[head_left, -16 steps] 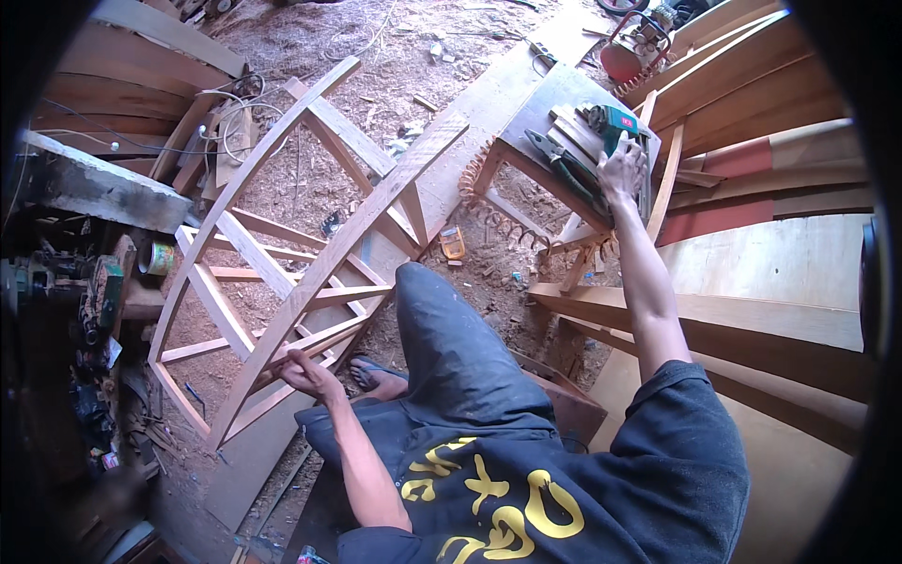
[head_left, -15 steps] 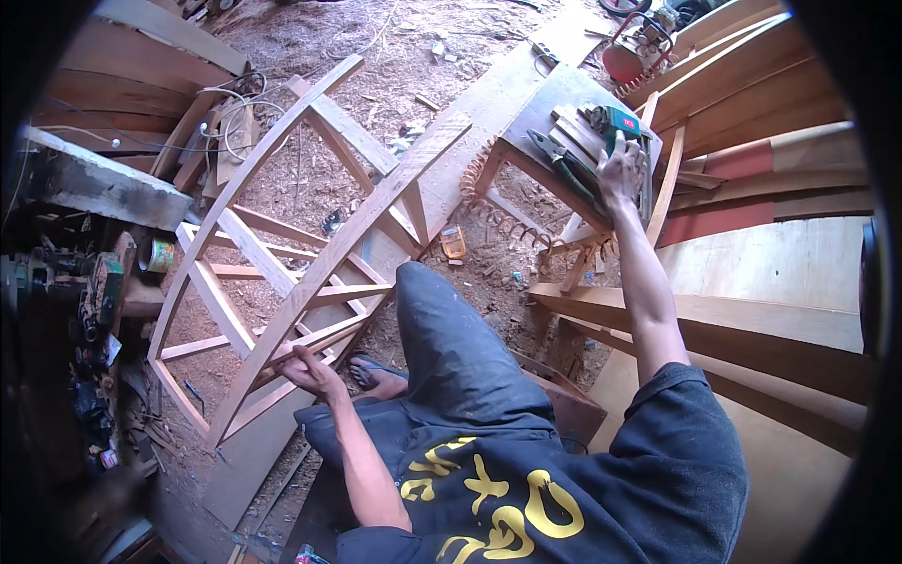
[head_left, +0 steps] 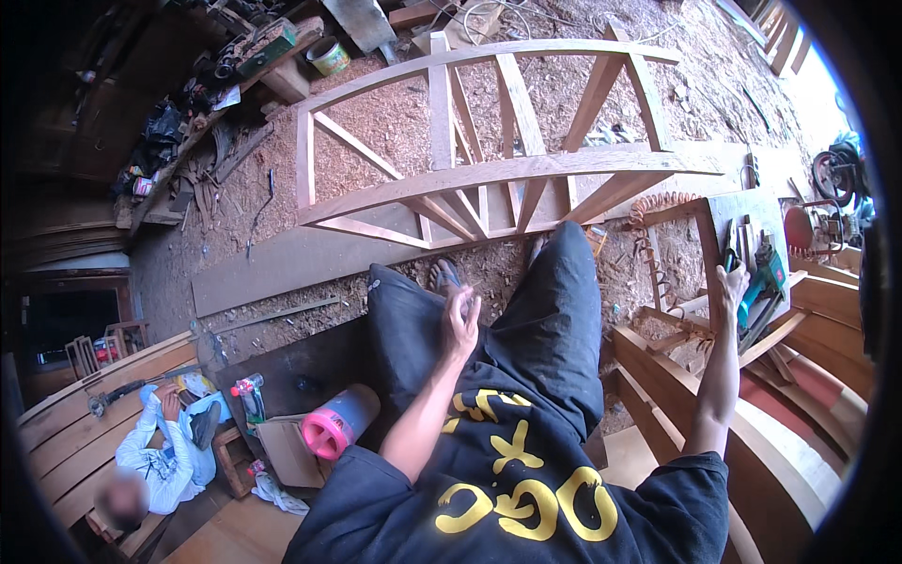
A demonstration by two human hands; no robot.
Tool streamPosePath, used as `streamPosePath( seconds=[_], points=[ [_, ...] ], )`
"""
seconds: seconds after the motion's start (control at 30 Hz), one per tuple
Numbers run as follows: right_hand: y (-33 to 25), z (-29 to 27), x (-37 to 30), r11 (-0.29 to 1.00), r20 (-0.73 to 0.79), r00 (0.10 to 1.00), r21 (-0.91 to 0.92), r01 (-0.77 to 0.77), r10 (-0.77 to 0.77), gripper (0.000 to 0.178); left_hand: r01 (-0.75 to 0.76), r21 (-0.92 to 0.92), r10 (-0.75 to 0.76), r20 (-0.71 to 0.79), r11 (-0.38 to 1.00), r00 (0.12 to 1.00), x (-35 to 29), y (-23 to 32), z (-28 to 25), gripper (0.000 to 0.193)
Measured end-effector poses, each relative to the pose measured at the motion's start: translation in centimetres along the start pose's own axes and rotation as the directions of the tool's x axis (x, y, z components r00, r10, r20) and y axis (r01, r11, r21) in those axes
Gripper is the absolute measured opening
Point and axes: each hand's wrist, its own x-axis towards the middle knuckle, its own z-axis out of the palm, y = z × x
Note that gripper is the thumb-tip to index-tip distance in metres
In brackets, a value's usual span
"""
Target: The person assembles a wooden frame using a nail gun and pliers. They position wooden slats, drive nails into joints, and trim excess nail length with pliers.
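Observation:
My left hand [head_left: 460, 322] is raised above my lap with the fingers curled together. A thin sliver seems to stick out at its fingertips, too small to name. On the right, my right hand [head_left: 732, 284] is closed around dark-handled pliers [head_left: 731, 258] at the edge of a small worktable [head_left: 711, 226]. Just right of that hand lies a green power tool [head_left: 769, 273], beside some thin wood strips [head_left: 747, 242]. A curved wooden frame [head_left: 512, 171] with slanted braces stands in front of my knees, and neither hand touches it.
An orange coiled hose [head_left: 648, 211] hangs by the worktable. Long wooden boards [head_left: 695, 414] lie at right. A pink-lidded jug [head_left: 331, 430] stands left of my lap. Another person [head_left: 174, 451] sits at lower left. Wood shavings cover the floor around a flat board [head_left: 254, 277].
My view has swung left. My left hand has let go of the wooden frame and come over my lap. My right hand has shifted from the green power tool to the pliers.

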Motion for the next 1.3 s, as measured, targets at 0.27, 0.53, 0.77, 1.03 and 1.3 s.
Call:
streamPosePath(
  seconds=[0.27, 0.53, 0.77, 1.03, 1.3],
  points=[
    [-16.7, -10.5, -16.5, -0.016, 0.501, 0.83, 0.854, -0.52, -0.246, 0.041, 0.263, -0.049, -0.256, 0.109, 0.964, 0.96, 0.3, -3.0, 0.4, 0.029],
    [-32.8, -13.2, -32.0, 0.163, 0.512, 0.501, 0.795, -0.585, -0.698, 0.032, 0.199, -0.144, -0.173, 0.176, 0.969, 0.969, 0.1, -3.9, 0.1, 0.024],
    [-36.3, -11.9, -29.8, 0.298, 0.461, 0.37, 0.858, -0.419, -0.807, 0.04, 0.317, -0.411, -0.286, 0.138, 0.855, 0.948, 0.3, -2.4, -0.4, 0.025],
    [-37.7, -12.1, -29.0, 0.244, 0.408, 0.516, 0.902, -0.357, -0.753, 0.045, 0.179, -0.517, -0.246, -0.065, 0.837, 0.967, 2.3, 0.7, -2.2, 0.025],
    [-41.0, -13.6, -32.6, 0.24, 0.426, 0.652, 0.902, -0.358, -0.627, 0.036, -0.646, -0.037, 0.556, -0.473, 0.762, 0.683, 14.3, 17.9, -14.9, 0.014]
  ],
)
